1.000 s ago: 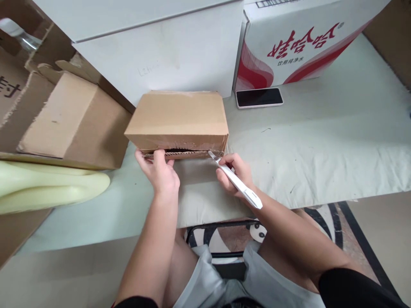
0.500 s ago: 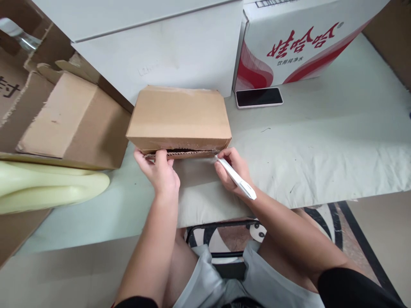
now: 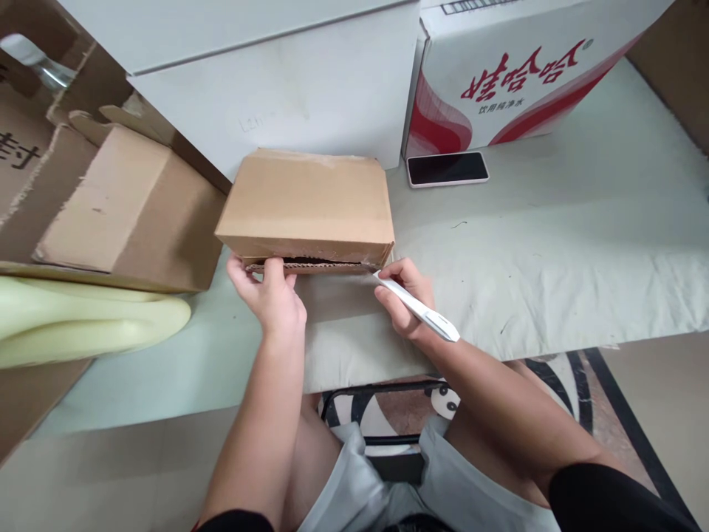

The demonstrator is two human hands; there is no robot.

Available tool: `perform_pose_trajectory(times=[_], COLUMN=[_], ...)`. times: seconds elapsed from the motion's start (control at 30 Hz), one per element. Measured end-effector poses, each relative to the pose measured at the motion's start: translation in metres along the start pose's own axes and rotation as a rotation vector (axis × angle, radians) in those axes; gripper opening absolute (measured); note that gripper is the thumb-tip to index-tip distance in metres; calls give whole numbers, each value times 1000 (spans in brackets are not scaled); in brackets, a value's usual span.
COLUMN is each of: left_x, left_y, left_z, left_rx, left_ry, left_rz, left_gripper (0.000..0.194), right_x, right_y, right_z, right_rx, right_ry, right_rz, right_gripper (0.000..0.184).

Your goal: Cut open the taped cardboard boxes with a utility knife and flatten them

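A brown cardboard box [image 3: 310, 196] sits on the cloth-covered table, with a dark slit along its near side and a ragged corrugated flap edge below it. My left hand [image 3: 274, 299] grips that flap at the slit's left end, thumb on top and fingers around the left corner. In my right hand [image 3: 407, 295] is a white utility knife [image 3: 424, 310], its handle slanting back toward my wrist. The knife's tip meets the right end of the slit; how deep the blade sits is hidden.
A phone [image 3: 447, 169] lies right of the box, before a white and red carton [image 3: 521, 81]. Behind stands a large white box [image 3: 288, 96]. On the left are an opened cardboard carton [image 3: 166, 214] and a pale yellow object [image 3: 94, 318]. The table's front edge is near my knees.
The knife and my right hand have moved slightly right and tilted flatter. The box has turned a little and shifted left with my left hand, which keeps its grip.
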State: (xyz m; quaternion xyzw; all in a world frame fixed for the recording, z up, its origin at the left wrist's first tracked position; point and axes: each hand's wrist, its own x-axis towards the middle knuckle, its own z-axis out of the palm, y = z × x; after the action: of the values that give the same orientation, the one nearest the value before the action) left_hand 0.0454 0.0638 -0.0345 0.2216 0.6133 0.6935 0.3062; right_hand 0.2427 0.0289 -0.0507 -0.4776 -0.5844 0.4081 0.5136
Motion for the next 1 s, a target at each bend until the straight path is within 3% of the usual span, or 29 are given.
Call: perform_pose_trajectory(times=[0.3,0.4,0.53,0.77,0.83,1.0], left_x=[-3,5,13,5,4,3], left_y=[5,4,6,9,10,12], left_z=[4,0,-8,-4,-2,1], left_rx=[-42,-53,-84,-110,-122,-184], left_ry=[39,84,128,92,53,-34], left_rz=[-14,-35,-74,-74,-78,-109], left_gripper=[54,47,42,43,42,44], right_x=[-3,0,8,11,12,16], right_y=[-3,2,12,19,22,29], right_z=[-3,-6,-10,-5,-1,1], right_rx=[31,51,162,174,173,237], right_ry=[12,124,254,315,344,279], right_rz=[24,35,170,193,180,239], right_gripper=[14,15,16,16,23,40])
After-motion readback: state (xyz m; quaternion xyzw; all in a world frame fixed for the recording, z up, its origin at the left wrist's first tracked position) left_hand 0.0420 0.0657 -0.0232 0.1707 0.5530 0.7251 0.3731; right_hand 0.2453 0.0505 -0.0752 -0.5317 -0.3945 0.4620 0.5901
